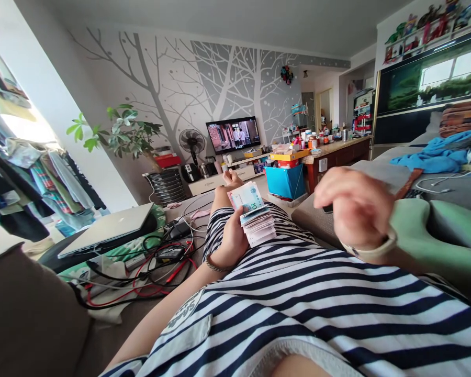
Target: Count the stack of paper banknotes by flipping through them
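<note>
In the head view, my left hand (235, 235) is closed on a stack of banknotes (259, 229), held over the striped clothing at my lap. The notes fan out slightly at the upper end, where a bluish note marked 10 (248, 198) sticks up above the pinkish ones. My right hand (355, 209) is raised on the right, apart from the stack and blurred by motion. Its fingers are curled together, with no note visible in them. A pale band circles the right wrist, and a braided bracelet the left.
A closed laptop (110, 228) and tangled cables (168, 256) lie on the sofa at left. To the right are a green cushion (447, 225) and blue cloth (427, 154). Ahead stand a blue box (284, 181), a cluttered wooden table (337, 157) and a television (233, 135).
</note>
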### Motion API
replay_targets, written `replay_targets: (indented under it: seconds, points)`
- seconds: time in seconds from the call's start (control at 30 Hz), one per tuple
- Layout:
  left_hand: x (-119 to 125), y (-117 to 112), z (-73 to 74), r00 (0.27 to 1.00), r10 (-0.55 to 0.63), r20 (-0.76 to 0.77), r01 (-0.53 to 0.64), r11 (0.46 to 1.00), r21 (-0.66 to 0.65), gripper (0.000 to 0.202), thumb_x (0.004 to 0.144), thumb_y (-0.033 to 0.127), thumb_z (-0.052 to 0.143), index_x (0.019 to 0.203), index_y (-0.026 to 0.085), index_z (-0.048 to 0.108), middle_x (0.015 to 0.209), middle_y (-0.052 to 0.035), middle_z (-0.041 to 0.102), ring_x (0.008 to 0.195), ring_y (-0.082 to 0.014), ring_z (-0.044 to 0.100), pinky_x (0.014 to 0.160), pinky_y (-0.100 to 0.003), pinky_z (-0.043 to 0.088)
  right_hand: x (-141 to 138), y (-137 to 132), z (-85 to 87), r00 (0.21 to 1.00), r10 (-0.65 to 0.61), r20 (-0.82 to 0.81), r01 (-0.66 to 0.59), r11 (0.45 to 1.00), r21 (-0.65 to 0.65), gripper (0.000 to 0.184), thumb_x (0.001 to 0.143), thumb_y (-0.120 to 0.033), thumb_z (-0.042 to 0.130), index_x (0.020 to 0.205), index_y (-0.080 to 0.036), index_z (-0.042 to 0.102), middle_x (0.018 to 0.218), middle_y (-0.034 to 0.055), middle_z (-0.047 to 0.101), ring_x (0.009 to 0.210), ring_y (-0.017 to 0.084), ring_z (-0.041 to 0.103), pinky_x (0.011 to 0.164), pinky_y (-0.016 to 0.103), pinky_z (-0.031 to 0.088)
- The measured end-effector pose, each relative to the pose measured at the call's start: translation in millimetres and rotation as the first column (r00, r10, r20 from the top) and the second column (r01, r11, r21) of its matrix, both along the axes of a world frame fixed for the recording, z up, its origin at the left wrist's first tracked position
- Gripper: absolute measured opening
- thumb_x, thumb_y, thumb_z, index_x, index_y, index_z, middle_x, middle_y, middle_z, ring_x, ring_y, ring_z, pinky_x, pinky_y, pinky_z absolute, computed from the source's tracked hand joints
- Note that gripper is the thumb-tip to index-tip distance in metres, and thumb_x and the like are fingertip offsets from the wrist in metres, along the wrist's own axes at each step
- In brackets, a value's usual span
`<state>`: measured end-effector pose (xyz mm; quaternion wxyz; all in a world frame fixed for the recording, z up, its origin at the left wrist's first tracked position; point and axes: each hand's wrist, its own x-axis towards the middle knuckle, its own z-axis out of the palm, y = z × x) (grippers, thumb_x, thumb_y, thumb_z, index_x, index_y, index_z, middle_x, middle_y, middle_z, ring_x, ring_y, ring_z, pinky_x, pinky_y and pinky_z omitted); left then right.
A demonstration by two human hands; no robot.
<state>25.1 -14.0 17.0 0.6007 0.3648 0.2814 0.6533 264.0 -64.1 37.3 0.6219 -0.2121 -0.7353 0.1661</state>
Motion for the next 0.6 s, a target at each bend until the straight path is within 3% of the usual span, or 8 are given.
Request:
replay_targets:
  seconds: [0.07, 0.13, 0.3, 0.43, 0.6]
  points:
    - [4, 2, 2.2, 1.0, 0.004, 0.003, -0.004, 1.0, 0.02, 0.017, 0.081, 0.026, 0.058, 0.088, 0.013, 0.066, 0.079, -0.0067, 0.07, 0.083, -0.023, 0.068, 0.081, -0.037, 0.053, -20, 19, 11.6, 0.996, -0.083, -0.041, 0.086, 0.995, 0.052, 0.042, 0.088, -0.059, 0.049, 0.076, -0.02, 0.058, 0.073, 0.0076, 0.059, 0.071, 0.02, 0.056, 0.065, 0.036, 0.043]
    - [5, 3, 3.8, 1.0, -0.004, 0.0, 0.004, 1.0, 0.028, 0.016, 0.081, 0.026, 0.058, 0.086, 0.013, 0.066, 0.075, -0.0056, 0.069, 0.08, -0.0223, 0.068, 0.08, -0.036, 0.053, -38, 49, 15.7, 0.997, -0.069, 0.026, 0.068, 0.997, 0.023, 0.043, 0.087, -0.058, 0.05, 0.072, -0.019, 0.055, 0.067, 0.0037, 0.056, 0.063, 0.016, 0.052, 0.062, 0.031, 0.04]
    - [-3, 6, 1.1, 0.998, 0.037, -0.048, -0.034, 0.998, 0.06, 0.011, 0.075, 0.025, 0.064, 0.075, 0.014, 0.065, 0.064, -0.0011, 0.065, 0.059, -0.0142, 0.061, 0.066, -0.027, 0.05, -68, 111, -5.8, 0.999, -0.006, 0.053, 0.019, 0.969, -0.247, 0.045, 0.083, -0.061, 0.053, 0.07, -0.018, 0.052, 0.061, -0.0009, 0.054, 0.058, 0.012, 0.047, 0.057, 0.025, 0.036]
    - [-13, 8, -4.2, 0.994, 0.051, -0.097, -0.042, 0.994, 0.099, 0.011, 0.071, 0.023, 0.068, 0.075, 0.013, 0.066, 0.073, -0.0027, 0.069, 0.064, -0.0147, 0.062, 0.066, -0.026, 0.048, -85, 116, -20.8, 0.993, 0.066, 0.096, -0.039, 0.965, -0.259, 0.044, 0.083, -0.059, 0.054, 0.071, -0.017, 0.055, 0.063, -0.0016, 0.053, 0.06, 0.012, 0.046, 0.058, 0.024, 0.034]
    - [-19, 10, -7.9, 0.99, 0.075, -0.12, -0.064, 0.994, 0.09, 0.013, 0.068, 0.023, 0.07, 0.076, 0.013, 0.067, 0.07, -0.002, 0.068, 0.06, -0.0134, 0.059, 0.064, -0.026, 0.045, -98, 106, -22.9, 0.996, 0.049, 0.077, -0.033, 0.98, -0.194, 0.04, 0.085, -0.052, 0.054, 0.065, -0.017, 0.05, 0.06, -0.0021, 0.049, 0.059, 0.012, 0.044, 0.057, 0.024, 0.032]
